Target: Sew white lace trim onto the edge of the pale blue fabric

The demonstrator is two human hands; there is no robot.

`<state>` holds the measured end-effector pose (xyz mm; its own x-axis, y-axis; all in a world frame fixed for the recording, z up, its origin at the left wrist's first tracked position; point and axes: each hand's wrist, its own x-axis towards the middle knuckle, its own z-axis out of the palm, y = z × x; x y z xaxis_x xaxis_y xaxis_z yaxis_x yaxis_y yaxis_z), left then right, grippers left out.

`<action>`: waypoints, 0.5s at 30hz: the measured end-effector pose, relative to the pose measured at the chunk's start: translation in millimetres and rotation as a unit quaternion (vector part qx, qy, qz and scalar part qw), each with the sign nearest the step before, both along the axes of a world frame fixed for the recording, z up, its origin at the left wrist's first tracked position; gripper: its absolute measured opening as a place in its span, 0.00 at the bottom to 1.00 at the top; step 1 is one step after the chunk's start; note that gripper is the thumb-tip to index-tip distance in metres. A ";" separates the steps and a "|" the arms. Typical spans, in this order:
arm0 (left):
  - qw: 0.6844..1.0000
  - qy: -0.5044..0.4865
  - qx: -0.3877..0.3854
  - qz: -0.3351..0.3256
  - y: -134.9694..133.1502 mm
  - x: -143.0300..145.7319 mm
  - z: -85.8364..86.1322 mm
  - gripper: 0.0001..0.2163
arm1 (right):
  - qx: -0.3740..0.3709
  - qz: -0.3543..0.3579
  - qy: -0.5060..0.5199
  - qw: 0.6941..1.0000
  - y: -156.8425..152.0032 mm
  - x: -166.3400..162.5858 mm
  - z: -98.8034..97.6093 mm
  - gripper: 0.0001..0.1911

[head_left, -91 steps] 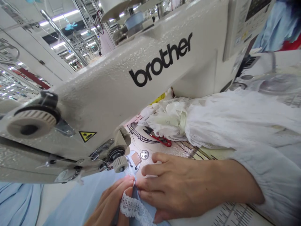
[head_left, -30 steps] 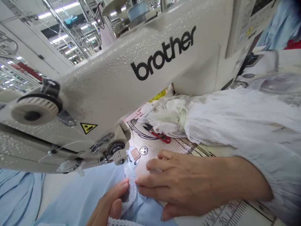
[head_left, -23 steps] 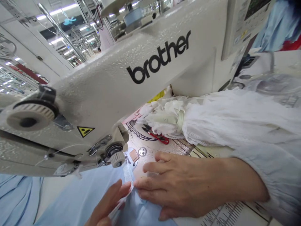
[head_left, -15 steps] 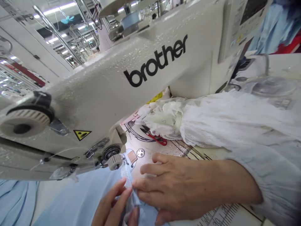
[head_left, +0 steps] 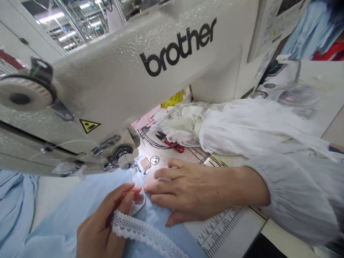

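Here we are at the white sewing machine (head_left: 113, 68), and you've got the lace trim (head_left: 145, 233) looped over the fingers of your left hand (head_left: 102, 218), gripped there. Your right hand (head_left: 193, 191) is spread flat and open on the blue cloth (head_left: 72, 211), its fingertips just beside the left fingers, so the hands are close together without clamping each other. The upper end of the lace rises between them toward the underside of the machine head, and it's hard to see exactly where it ends. As for progress, a long free length of lace trails down across the blue cloth, and no finished seam shows along it from this view, so how much is stitched I can't tell. The lace looks crisp and white, with a scalloped edge and an open pattern, and it forms a soft loop by your fingers. The cloth lies smooth under your right hand. Behind that arm sits a bundle of white ruffled cloth (head_left: 242, 125), with red-handled thread snips (head_left: 169, 143) just beside it, and a ruler strip (head_left: 223, 225) runs along the bench (head_left: 282, 236).
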<state>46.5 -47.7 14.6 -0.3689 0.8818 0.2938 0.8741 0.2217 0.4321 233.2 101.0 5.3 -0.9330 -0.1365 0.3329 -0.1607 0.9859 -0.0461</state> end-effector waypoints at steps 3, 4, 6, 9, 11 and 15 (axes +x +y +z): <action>0.996 0.076 -0.011 -0.052 -0.8 -9.5 -4.5 0.19 | 0.001 0.004 -0.001 1.000 0.6 0.8 0.7 0.21; 0.991 0.110 -0.012 -0.079 -1.7 -14.0 -6.7 0.20 | 0.001 0.005 -0.005 1.000 0.7 1.1 0.7 0.21; 0.977 0.160 -0.011 -0.142 -3.3 -22.0 -9.9 0.18 | 0.002 0.002 -0.009 1.000 0.5 1.7 0.5 0.21; 0.954 0.196 -0.001 -0.226 -3.7 -28.6 -10.2 0.12 | 0.000 -0.004 -0.009 1.000 -0.3 1.5 -0.6 0.21; 0.948 0.204 0.014 -0.245 -2.6 -31.3 -7.7 0.09 | 0.000 -0.003 -0.005 1.000 -0.7 0.9 -1.4 0.22; 0.956 0.171 0.006 -0.239 -2.3 -45.1 -1.1 0.11 | -0.010 0.002 -0.004 1.000 -1.6 0.0 -2.2 0.22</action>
<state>1.3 -49.9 13.5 0.1939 0.9213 0.3371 0.9651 -0.2408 0.1030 233.2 99.5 3.2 -0.9348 -0.1344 0.3289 -0.1650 0.9840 -0.0668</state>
